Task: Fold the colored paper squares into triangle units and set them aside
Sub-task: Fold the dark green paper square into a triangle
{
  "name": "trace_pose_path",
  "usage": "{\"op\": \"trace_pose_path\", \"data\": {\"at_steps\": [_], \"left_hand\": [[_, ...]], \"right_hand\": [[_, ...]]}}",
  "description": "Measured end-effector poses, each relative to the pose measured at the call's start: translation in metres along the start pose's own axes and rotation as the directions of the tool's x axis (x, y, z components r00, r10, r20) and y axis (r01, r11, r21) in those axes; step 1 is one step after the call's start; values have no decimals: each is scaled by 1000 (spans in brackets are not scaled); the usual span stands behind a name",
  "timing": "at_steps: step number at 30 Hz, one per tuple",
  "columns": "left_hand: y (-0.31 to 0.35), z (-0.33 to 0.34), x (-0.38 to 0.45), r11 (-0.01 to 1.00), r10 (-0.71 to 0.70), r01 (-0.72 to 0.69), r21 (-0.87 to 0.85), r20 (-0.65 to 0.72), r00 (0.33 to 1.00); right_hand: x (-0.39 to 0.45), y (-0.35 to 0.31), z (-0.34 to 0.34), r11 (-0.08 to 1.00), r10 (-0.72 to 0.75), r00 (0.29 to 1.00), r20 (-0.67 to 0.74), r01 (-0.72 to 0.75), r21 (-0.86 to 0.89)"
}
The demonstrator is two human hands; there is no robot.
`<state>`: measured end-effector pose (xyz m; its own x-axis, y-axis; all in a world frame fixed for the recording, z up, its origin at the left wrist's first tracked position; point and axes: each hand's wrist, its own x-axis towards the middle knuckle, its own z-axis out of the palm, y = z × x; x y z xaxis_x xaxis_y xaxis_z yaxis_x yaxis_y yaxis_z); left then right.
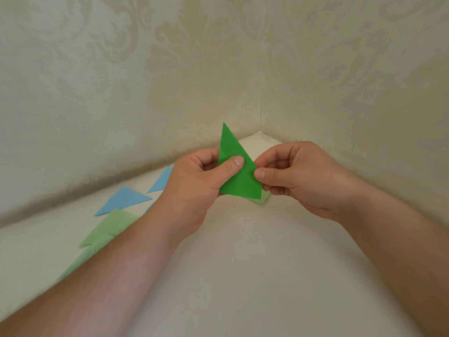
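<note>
Head view: bright green folded triangle [239, 173], seemingly double-layered, in both hands' [194, 181] [298, 178] pinching grip.

Both hands hold a green folded triangle above the tabletop

The left hand [201, 176] pinches the green triangle [237, 171] with its thumb on top; the right hand [295, 173] pinches its right edge; blue triangles [125, 199] and pale green triangles [109, 227] lie on the tabletop [243, 263] at left.

2 hands [194, 176], 1 dk-green triangle [239, 173], 2 blue [124, 199], 2 lt-green (approx.) [109, 227].
</note>
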<state>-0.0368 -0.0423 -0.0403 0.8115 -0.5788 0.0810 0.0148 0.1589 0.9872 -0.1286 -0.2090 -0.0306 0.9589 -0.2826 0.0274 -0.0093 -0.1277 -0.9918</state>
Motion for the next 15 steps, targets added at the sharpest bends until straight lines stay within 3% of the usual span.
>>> {"op": "trace_pose_path", "data": {"at_steps": [5, 9, 15], "left_hand": [[1, -1, 0, 999, -9, 8, 34, 7, 1000], [1, -2, 1, 999, -4, 4, 53, -10, 1000], [4, -2, 2, 995, -60, 56, -78, -55, 997]], "right_hand": [[3, 0, -6, 998, -34, 995, -97, 39, 46], [4, 0, -8, 998, -20, 997, -70, 24, 52], [3, -2, -7, 989, -144, 986, -79, 146, 29]]}}
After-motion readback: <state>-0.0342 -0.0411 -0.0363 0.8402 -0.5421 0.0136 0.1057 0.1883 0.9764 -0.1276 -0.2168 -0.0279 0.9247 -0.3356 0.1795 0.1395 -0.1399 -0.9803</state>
